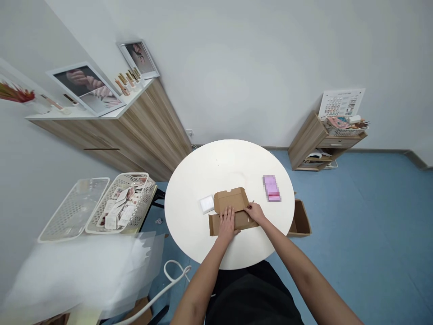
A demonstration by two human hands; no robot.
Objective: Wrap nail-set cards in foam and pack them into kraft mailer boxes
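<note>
A pale grey-walled room with a blue floor (355, 216) holds a long wood-grain cabinet (149, 131) along the left wall, its white top lined with framed nail photographs (84, 88), and a small wooden drawer unit (309, 142) against the far wall. Nearer, on the left, lie two white perforated plastic baskets (122, 203), one filled with small packets, while a blurred translucent plastic sheet (84, 271) and a white cable (158, 289) cross the foreground. An open brown cardboard box (300, 219) sits on the floor just beyond the right edge of the round white counter (223, 167). On the counter, a flat brown cardboard mailer (232, 201) lies partly folded, directly in front of the person in a black top (250, 293). A pixelated pink package (272, 188) lies to its right, well apart, and a small white square packet (207, 204) sits just beside its left edge. The left hand (227, 224) presses on the mailer with its fingers (228, 214) lying flat and close together. The right hand (255, 213) rests on the mailer's right side, its fingers (249, 207) bent over the cardboard; whether they pinch it cannot be told.
</note>
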